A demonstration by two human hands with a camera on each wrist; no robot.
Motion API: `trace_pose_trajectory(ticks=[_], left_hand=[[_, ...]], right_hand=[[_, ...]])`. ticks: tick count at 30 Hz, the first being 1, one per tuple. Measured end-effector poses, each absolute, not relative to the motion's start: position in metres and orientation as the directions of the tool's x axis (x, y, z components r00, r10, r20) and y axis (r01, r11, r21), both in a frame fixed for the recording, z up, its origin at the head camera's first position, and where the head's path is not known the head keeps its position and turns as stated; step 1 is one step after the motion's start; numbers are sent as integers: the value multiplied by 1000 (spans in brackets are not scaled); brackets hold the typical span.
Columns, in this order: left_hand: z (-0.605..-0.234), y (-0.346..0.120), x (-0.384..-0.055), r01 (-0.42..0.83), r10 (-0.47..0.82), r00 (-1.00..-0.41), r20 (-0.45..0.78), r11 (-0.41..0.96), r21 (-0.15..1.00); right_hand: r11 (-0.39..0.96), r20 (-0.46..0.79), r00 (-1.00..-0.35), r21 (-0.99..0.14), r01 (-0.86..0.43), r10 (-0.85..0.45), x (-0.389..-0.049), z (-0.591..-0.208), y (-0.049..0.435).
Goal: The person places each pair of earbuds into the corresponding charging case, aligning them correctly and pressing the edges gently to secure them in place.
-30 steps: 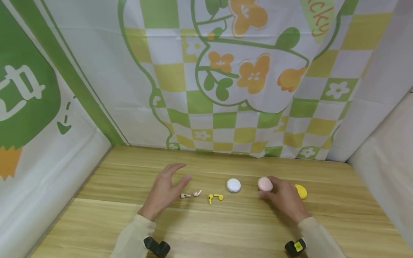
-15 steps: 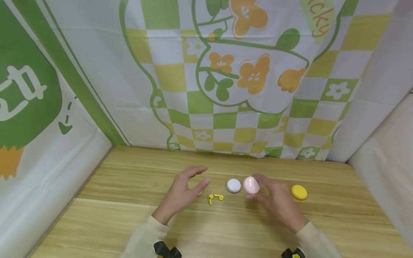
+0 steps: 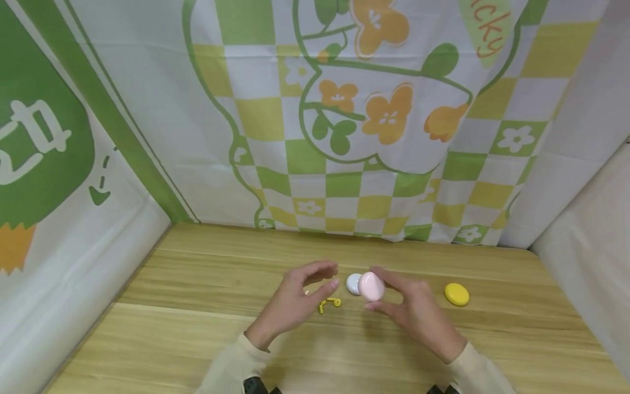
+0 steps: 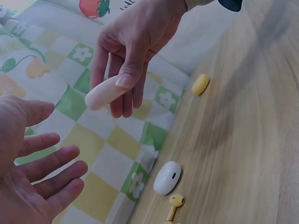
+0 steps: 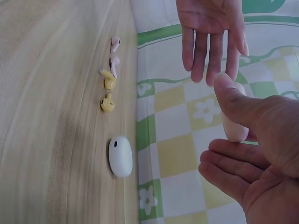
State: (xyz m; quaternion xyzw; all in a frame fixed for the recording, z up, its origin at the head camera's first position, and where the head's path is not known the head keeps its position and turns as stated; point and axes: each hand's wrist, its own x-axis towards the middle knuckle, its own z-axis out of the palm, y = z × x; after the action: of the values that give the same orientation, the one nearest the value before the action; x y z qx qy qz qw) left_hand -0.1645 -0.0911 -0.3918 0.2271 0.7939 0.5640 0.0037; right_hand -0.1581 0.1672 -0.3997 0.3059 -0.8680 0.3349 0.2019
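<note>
Between thumb and fingers, my right hand (image 3: 423, 309) pinches a rounded pink earbud case (image 3: 371, 287) above the table. In the head view the case partly covers a white earbud case (image 3: 353, 283) lying behind it. My left hand (image 3: 297, 298) is raised to the left of the pink case, fingers spread and apart from it, holding nothing. Below the left hand lie two yellow earbuds (image 3: 337, 302), one partly hidden in the head view. Two pink earbuds (image 5: 114, 65) rest beside them in the right wrist view, mostly covered by my left hand in the head view.
A yellow earbud case (image 3: 456, 294) lies on the wooden table (image 3: 517, 328), right of my right hand. Behind the table hangs a checked, flower-printed cloth (image 3: 374, 180). A white cloth wall with green print (image 3: 123, 241) borders the left side.
My right hand has lifted the pink case and carried it left, in front of the white case. My left hand has moved right toward it, now over the pink earbuds.
</note>
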Motion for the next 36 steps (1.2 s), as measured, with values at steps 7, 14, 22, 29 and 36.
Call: trace_pose_trajectory(ticks=[7,14,22,29,36], left_hand=[[-391,-85,-163,347,392,-889,239,231,909],[-388,-78,-161,339,377,-897,230,255,906],[-387,-74,-162,317,422,-887,187,263,911],[-387,-71,-162,279,454,-881,133,271,921],[-389,-68,-162,266,466,-874,136,225,937]], right_hand=[[549,546,-731,-493,-675,-409,-156,-398,164],[539,533,-744,-518,-664,-403,-153,-394,161],[544,574,-712,-475,-692,-405,-151,-391,156],[556,630,-665,-410,-723,-401,-151,-389,152],[558,653,-646,-388,-734,-396,-152,-389,149]])
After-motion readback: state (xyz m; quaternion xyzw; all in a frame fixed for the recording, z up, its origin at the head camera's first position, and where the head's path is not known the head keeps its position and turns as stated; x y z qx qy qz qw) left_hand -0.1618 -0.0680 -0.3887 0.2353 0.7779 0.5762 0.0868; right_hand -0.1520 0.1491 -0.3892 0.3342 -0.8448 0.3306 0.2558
